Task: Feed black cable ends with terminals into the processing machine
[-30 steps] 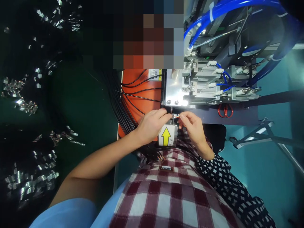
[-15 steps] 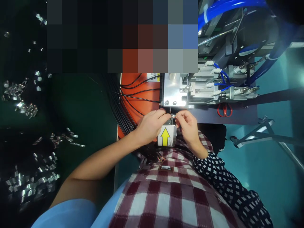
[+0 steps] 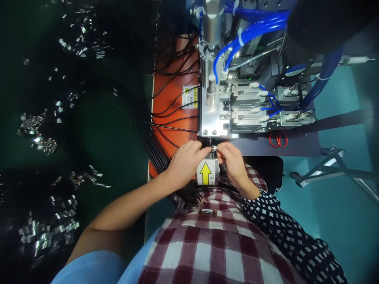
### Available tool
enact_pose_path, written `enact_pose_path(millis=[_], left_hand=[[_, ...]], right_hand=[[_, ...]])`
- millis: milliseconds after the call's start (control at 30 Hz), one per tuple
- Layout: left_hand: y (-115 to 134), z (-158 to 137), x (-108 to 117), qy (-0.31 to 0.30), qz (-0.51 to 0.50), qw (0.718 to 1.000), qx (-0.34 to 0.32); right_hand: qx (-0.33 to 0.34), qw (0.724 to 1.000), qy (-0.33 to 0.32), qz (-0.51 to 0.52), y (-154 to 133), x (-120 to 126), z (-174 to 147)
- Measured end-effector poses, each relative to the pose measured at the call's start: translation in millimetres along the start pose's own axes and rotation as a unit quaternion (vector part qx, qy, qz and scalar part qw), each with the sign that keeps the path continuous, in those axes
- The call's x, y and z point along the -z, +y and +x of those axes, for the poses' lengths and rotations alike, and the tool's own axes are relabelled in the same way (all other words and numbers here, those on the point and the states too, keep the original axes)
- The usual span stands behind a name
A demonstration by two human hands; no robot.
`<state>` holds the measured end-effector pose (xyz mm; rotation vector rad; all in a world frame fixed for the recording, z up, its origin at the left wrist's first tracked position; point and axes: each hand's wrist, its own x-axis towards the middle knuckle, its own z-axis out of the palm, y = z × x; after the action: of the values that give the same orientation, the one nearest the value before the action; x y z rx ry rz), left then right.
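My left hand [image 3: 186, 162] lies over the near end of the machine, fingers bent and pressed together. Whatever it grips is hidden beneath it. Facing it from the other side, my right hand [image 3: 233, 163] is closed in a pinch, thumb against forefinger, on a small shiny metal piece [image 3: 214, 148]. The fingertips of both hands almost meet at this piece. Just below them is a rounded cover with a yellow arrow label [image 3: 205, 173]. Black cables [image 3: 155, 144] run in a bundle beside my left wrist.
Ahead stands the metal machine [image 3: 211, 118] with cylinders and blue air hoses [image 3: 257, 29]. Several black cables cross the orange surface [image 3: 166, 88] into its side. Red-handled scissors [image 3: 278, 139] lie at the right. Many shiny metal pieces [image 3: 35, 124] are scattered on the dark left side.
The view has shifted, showing more of the machine's top. Both hands stay at the same spot by the metal piece, with only slight finger movement.
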<state>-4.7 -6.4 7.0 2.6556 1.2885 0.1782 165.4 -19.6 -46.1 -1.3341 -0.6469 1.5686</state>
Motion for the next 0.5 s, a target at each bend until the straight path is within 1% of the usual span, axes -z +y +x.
enact_pose_path(millis=[100,200,267,333,400,500], left_hand=[[-0.1,1.7,1.8,-0.024,-0.037,0.999,0.011],[2.3,4.2,2.1,-0.035,0.0,0.999,0.019],[3.6,5.1,0.9,-0.041,0.028,0.999,0.012],[3.6,5.2,-1.1,-0.044,0.031,0.999,0.0],[2.6,4.8,-3.4,-0.044,0.014,0.999,-0.004],[1.9,3.5,-6.9,-0.03,-0.017,0.999,0.007]], right_hand=[[0.019,0.999,-0.023,-0.039,-1.5,5.3,-1.6],[0.044,0.996,-0.022,-0.071,-0.2,6.5,-1.0],[0.051,0.996,-0.018,-0.065,1.8,5.2,0.9],[0.056,0.997,-0.015,-0.045,4.0,3.3,3.0],[0.059,0.998,-0.01,-0.023,6.0,1.2,4.8],[0.061,0.998,-0.002,-0.002,8.7,-2.1,5.8]])
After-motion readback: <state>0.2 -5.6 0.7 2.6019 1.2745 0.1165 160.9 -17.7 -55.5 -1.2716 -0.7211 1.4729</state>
